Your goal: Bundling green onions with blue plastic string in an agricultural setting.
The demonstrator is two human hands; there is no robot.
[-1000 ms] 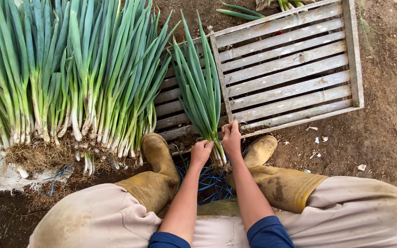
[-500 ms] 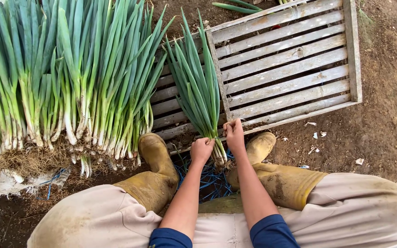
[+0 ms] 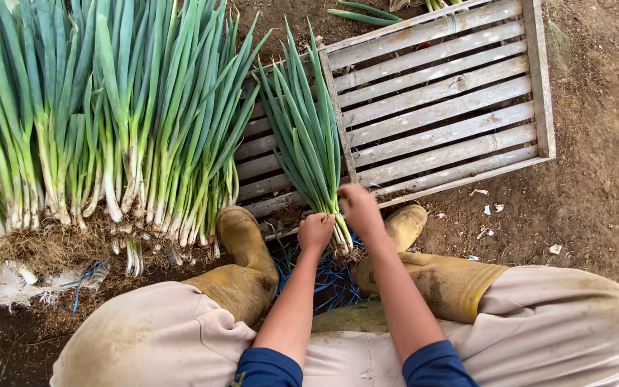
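Note:
A small bunch of green onions point(image 3: 308, 143) lies between my boots, its leaves pointing away over a wooden slatted pallet point(image 3: 445, 100). My left hand point(image 3: 315, 232) is closed at the white stalks near the roots on the bunch's left side. My right hand point(image 3: 358, 208) grips the same stalks from the right, a little higher. The roots sit just below my hands, over a tangle of blue string point(image 3: 324, 276) on the ground.
A large pile of green onions point(image 3: 102, 122) with dirty roots lies to the left. My muddy yellow boots point(image 3: 241, 258) flank the bunch. Bare soil lies to the right of the pallet, with small white scraps on it. More onion leaves point(image 3: 360, 14) lie at the top edge.
Both hands have stayed at the base of the small bunch. My right hand has shifted slightly over the stalks. The view has drifted a little.

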